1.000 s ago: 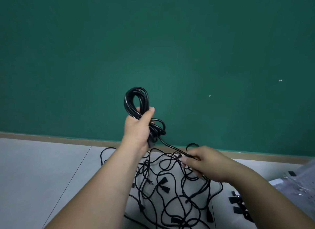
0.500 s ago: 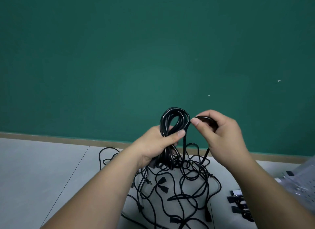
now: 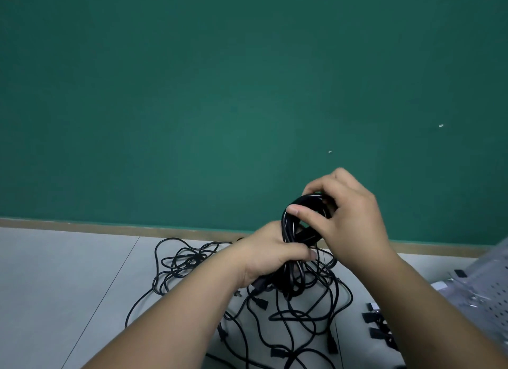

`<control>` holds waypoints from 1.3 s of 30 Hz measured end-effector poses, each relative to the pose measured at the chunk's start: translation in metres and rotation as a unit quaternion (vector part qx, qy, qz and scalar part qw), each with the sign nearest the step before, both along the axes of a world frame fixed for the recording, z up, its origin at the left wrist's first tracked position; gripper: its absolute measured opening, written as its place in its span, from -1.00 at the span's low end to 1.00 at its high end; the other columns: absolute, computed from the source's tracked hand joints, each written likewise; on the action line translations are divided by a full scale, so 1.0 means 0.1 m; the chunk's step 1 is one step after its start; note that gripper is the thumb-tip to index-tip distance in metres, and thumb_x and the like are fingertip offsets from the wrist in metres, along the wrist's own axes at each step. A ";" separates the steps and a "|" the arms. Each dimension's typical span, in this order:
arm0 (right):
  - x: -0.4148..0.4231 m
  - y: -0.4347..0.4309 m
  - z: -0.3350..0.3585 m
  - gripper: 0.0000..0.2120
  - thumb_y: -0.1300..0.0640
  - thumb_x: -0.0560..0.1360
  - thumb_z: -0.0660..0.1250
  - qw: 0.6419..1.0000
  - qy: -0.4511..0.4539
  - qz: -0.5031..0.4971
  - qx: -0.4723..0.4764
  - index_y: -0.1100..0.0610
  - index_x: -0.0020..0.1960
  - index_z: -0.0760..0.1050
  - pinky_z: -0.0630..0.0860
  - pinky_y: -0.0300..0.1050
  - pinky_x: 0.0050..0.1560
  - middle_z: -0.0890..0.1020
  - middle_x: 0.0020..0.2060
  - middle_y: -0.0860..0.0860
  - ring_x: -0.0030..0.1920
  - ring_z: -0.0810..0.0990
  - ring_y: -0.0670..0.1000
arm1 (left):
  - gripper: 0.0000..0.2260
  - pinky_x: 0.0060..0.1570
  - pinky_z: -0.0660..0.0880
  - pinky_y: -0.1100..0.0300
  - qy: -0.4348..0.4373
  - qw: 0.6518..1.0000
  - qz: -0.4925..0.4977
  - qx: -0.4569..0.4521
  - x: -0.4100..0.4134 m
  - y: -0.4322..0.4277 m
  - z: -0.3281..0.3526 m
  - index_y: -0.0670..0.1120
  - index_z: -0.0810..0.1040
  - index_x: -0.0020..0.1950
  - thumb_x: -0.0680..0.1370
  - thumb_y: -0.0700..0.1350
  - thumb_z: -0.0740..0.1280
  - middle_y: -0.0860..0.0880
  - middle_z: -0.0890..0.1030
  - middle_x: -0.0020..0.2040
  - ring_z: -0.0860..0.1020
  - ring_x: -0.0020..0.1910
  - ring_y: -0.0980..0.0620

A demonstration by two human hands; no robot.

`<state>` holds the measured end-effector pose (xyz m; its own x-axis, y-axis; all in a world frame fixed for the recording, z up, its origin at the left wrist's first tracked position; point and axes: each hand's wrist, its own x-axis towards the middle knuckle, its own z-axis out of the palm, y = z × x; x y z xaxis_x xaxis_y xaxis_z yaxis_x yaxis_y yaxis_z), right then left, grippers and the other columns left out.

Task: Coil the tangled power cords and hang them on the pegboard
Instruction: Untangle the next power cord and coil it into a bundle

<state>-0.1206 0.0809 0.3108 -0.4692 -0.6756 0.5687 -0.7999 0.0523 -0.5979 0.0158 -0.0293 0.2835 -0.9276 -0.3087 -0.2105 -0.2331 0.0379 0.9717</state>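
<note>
Tension probably wanted keeping even: left hand clenched the coiled black rubber power cord, right hand at its one o'clock pinched the top loop.

A coiled black power cord stands upright in the air, its lower loops gripped by the left hand and its top bend pinched by the right hand. Beneath it, the tangled black cords sprawl over the floor, plugs scattered among loose loops. The grey perforated pegboard lies tilted at the right edge.
</note>
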 end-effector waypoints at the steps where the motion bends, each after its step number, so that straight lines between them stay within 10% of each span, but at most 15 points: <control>1: -0.02 0.01 0.01 -0.71 -0.15 0.40 0.62 1.000 -0.013 -0.011 0.002 -0.10 -0.02 0.57 0.48 -0.22 -0.12 0.48 -0.11 -0.15 -0.13 0.53 -0.11 | -0.87 -0.15 0.43 0.11 -0.004 1.000 0.013 0.007 -0.01 0.00 -0.01 -0.11 0.58 -0.05 0.45 -0.15 0.47 -0.04 0.53 -0.19 0.50 -0.20 0.03; 4: -0.09 0.00 0.00 -0.70 -0.09 0.44 0.60 0.993 -0.113 -0.031 0.001 -0.11 0.02 0.52 0.47 -0.28 -0.06 0.52 -0.07 -0.08 -0.17 0.51 -0.09 | -0.85 -0.29 0.42 0.16 0.014 0.996 0.036 0.084 -0.03 0.01 -0.04 0.04 0.60 -0.23 0.48 -0.19 0.43 0.01 0.50 -0.30 0.46 -0.33 0.05; 9: -0.24 0.06 -0.07 -0.95 0.09 0.64 0.43 0.938 -0.340 0.055 0.023 0.06 0.02 0.63 0.67 0.27 0.14 0.66 -0.14 0.13 -0.14 0.66 0.02 | -0.90 -0.26 0.52 0.17 0.068 0.979 0.086 0.174 -0.02 -0.09 -0.03 -0.09 0.61 -0.03 0.58 -0.29 0.39 -0.01 0.50 -0.29 0.50 -0.29 0.03; 13: -0.14 0.08 -0.03 -0.95 0.17 0.63 0.44 0.942 -0.332 0.055 0.005 0.13 0.00 0.67 0.73 0.02 -0.03 0.69 -0.25 0.03 -0.25 0.68 -0.02 | -0.81 -0.34 0.51 0.20 0.067 0.986 0.112 0.106 -0.03 -0.09 -0.04 -0.03 0.68 -0.11 0.61 -0.30 0.40 -0.02 0.50 -0.30 0.50 -0.34 0.04; 19: 0.05 -0.03 -0.04 -0.93 0.19 0.65 0.42 0.923 -0.377 0.038 -0.062 0.19 0.05 0.60 0.69 -0.07 -0.14 0.66 -0.29 0.08 -0.26 0.68 0.01 | -0.82 0.34 0.53 0.15 0.113 0.986 0.116 0.035 -0.05 -0.04 -0.06 -0.11 0.73 0.17 0.57 -0.20 0.51 -0.03 0.75 0.11 0.68 0.19 0.06; 24: 0.09 -0.02 -0.03 -0.96 0.22 0.65 0.40 0.900 -0.429 0.043 -0.057 0.19 0.08 0.60 0.68 -0.13 -0.17 0.64 -0.26 0.09 -0.24 0.66 0.01 | -0.81 0.39 0.52 0.08 0.097 0.988 0.115 0.039 -0.02 -0.06 -0.06 -0.13 0.71 0.22 0.62 -0.26 0.45 -0.05 0.76 0.15 0.68 0.23 0.03; 31: 0.21 -0.06 -0.01 -0.61 0.11 0.70 0.22 0.994 -0.100 0.027 0.030 -0.18 0.47 0.52 0.29 -0.35 0.42 0.43 0.41 -0.19 0.42 0.41 -0.19 | -0.94 -0.07 0.60 -0.04 0.068 0.991 0.100 0.049 -0.09 0.05 -0.08 -0.18 0.62 0.02 0.60 -0.20 0.44 -0.13 0.64 -0.18 0.64 -0.19 -0.08; 34: 0.28 -0.07 -0.09 -0.62 -0.22 0.61 0.32 0.994 -0.039 0.022 0.096 -0.18 0.39 0.56 0.27 -0.36 0.35 0.44 0.29 -0.20 0.39 0.37 -0.16 | -0.79 -0.25 0.52 0.05 0.066 0.993 0.058 -0.079 -0.13 0.13 -0.06 0.10 0.57 0.14 0.57 -0.17 0.34 -0.05 0.67 -0.16 0.59 -0.23 0.02; 39: 0.18 -0.11 -0.13 -0.82 0.08 0.59 0.46 0.990 -0.136 0.009 0.031 -0.19 0.12 0.66 0.46 -0.05 0.34 0.51 0.09 -0.23 0.26 0.52 -0.08 | -0.88 -0.21 0.44 0.06 0.044 0.987 0.082 -0.129 -0.14 0.15 -0.15 0.04 0.58 -0.06 0.46 -0.10 0.47 0.04 0.63 -0.23 0.50 -0.25 0.07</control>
<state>-0.1022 0.0702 0.2976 -0.5864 -0.7156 0.3796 -0.6108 0.0828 -0.7874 0.0014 -0.0146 0.2685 -0.8721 -0.4886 -0.0265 -0.1721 0.2557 0.9513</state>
